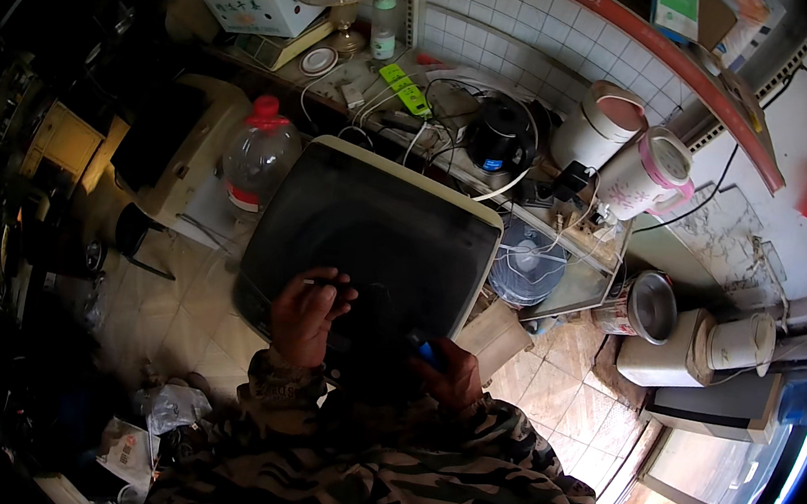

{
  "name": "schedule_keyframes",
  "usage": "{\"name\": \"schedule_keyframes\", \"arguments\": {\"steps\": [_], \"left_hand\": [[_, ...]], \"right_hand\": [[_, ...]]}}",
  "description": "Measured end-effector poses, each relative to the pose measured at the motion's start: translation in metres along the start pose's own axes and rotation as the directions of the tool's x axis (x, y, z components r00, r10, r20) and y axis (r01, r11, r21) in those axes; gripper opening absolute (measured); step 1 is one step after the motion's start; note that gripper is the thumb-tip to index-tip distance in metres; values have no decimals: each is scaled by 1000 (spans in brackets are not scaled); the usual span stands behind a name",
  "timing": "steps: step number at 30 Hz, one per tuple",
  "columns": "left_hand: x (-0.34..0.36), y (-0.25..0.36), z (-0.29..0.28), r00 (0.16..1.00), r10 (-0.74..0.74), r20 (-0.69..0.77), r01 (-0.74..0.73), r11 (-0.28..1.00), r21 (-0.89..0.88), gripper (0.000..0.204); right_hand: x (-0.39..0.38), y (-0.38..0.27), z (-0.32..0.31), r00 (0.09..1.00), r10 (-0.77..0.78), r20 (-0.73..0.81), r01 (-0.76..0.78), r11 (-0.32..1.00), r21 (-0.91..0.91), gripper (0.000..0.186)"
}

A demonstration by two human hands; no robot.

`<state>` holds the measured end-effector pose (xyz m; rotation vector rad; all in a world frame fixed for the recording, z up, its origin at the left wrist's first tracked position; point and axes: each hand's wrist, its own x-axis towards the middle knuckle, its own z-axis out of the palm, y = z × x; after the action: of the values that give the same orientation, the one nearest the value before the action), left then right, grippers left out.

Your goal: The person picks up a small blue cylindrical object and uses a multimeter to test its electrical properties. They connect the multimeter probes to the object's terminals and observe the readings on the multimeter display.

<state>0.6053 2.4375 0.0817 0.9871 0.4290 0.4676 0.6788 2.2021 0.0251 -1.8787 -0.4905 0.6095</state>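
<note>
A large square appliance with a dark flat top and a cream rim (403, 173) stands in front of me. Over its near left part is my left hand (302, 325), raised with its fingers curled. Between those fingertips shows a short, thin whitish stick (317, 283); its kind is too small to tell. My right hand (454, 374), by the near right corner, is closed around a small blue and black handheld object (427, 351). The fingers hide most of that object. Both forearms wear camouflage sleeves.
Left of the appliance stands a big clear plastic bottle (259, 154) with a red cap. A cluttered counter behind holds a black kettle (500, 135), a pink and white jug (647, 171), a green power strip (404, 90) and tangled cords. A metal pot (652, 308) is at right.
</note>
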Motion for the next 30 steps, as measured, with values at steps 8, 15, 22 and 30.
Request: {"name": "schedule_keyframes", "arguments": {"steps": [8, 15, 22, 30], "left_hand": [[26, -11, 3, 873, 474, -113, -310, 718, 623, 19], [16, -13, -5, 901, 403, -158, -108, 564, 819, 26], [-35, -2, -38, 860, 233, -454, 190, 679, 709, 29], [-112, 27, -95, 793, 270, -546, 100, 827, 553, 26]], "right_hand": [[27, -3, -27, 981, -25, 194, 35, 998, -52, 41], [49, 5, -24, 945, -120, 305, 148, 986, -70, 43], [58, -8, -10, 837, 29, 546, -12, 999, -34, 42], [29, -29, 56, 804, -93, 587, 189, 976, -106, 37]]}}
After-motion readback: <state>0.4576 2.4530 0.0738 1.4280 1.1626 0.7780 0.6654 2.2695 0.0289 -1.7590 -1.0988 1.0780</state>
